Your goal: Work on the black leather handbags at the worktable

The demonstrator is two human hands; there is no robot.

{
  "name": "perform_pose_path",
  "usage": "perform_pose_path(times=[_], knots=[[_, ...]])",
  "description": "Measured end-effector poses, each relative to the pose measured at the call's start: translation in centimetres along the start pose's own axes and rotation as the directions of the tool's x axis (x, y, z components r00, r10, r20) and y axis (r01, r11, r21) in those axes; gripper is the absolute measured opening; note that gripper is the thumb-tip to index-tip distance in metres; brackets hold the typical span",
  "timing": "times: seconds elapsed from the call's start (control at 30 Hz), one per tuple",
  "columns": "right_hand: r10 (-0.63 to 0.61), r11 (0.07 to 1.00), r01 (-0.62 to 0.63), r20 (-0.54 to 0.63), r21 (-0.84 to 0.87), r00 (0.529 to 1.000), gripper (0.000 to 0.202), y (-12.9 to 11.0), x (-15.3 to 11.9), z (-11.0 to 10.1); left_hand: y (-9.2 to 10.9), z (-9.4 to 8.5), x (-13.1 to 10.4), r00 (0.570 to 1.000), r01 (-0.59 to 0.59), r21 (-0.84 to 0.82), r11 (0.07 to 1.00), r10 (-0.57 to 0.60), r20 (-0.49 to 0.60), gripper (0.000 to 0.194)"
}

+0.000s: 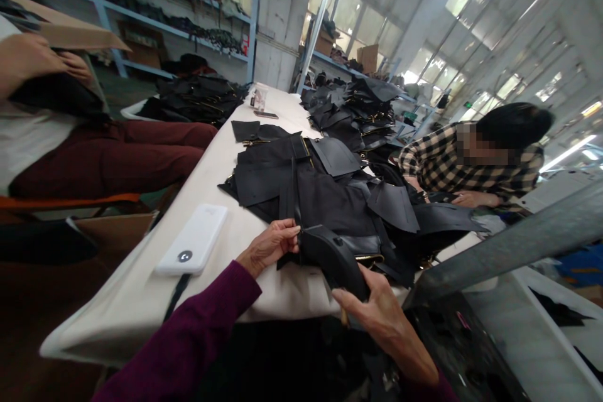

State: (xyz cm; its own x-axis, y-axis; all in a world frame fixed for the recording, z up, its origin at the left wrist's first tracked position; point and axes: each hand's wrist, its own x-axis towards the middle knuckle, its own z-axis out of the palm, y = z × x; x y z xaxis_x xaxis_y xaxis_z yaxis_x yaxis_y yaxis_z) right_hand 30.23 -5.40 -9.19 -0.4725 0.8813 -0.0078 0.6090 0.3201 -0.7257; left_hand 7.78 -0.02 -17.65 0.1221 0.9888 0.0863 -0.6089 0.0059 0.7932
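Purple sleeve [188,333] comes in at seven o'clock of the strap and leads to the left hand [276,242], whose thumb and fingers are pinched together at the black strap's [325,251] upper left end. The right hand [379,304] grips its lower right end, thumb on the near side, fingers on the far side. Between the hands, the strap curves over the near edge of the pile, with a gold zip [370,258] just beside it at two o'clock.

Black pieces [325,191] lie piled at twelve, on the pale table [127,301]. At nine sits a white device [195,240], its dark cable [179,295] running toward the table edge; a phone [266,115] lies at eleven. Farther out, one co-worker [108,157] sits at ten, another, in a checked shirt [428,160], at two; shelves [179,28] stand at eleven.
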Motion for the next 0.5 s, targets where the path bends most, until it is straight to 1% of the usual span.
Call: perform_pose_path(times=[0.13,0.23,0.3,0.37,0.5], knots=[[0.112,0.993,-0.11,0.051,-0.042,0.992,0.023,0.7,-2.5,0.3,-0.1,-0.4,0.3,1.0,-0.005,-0.024,1.0,0.005,-0.019,0.036],[0.133,0.991,-0.13,0.121,-0.032,0.984,0.023,0.6,-3.6,0.6,-0.1,-0.3,0.2,1.0,-0.006,-0.038,0.999,0.005,-0.022,0.037],[0.131,0.991,-0.132,0.133,0.0,0.982,0.02,0.1,-3.5,0.7,-0.2,-0.1,0.1,1.0,0.002,-0.032,0.999,-0.003,-0.022,0.036],[0.122,0.991,-0.127,0.125,0.034,0.985,0.019,-0.4,-2.7,0.9,-0.2,0.0,0.0,1.0,0.015,-0.026,1.0,-0.015,-0.018,0.036],[0.05,0.993,-0.057,0.069,0.1,0.996,0.021,-1.2,-1.0,0.9,-0.3,0.2,0.0,0.999,0.041,-0.007,0.999,-0.041,-0.023,0.037]])
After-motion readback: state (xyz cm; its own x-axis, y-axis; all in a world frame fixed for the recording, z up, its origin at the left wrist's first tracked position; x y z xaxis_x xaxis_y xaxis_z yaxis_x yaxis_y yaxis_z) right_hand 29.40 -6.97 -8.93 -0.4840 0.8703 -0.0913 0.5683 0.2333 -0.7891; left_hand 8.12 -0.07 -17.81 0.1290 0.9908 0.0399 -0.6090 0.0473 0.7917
